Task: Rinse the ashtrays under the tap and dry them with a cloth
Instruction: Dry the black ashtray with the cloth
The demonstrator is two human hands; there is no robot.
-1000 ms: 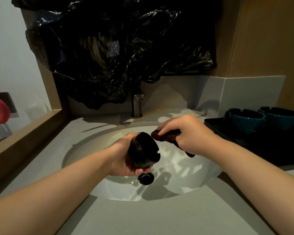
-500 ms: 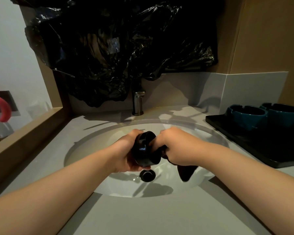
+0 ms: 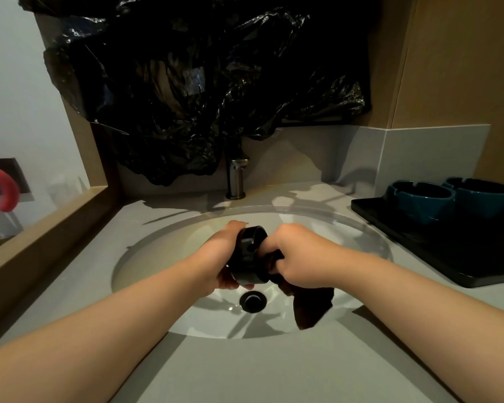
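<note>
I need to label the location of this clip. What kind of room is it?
Most likely a bathroom vanity, perhaps in a hotel: an oval white washbasin sunk in a grey counter, a metal tap behind it, and a black tray holding two teal ashtrays on the right.
</note>
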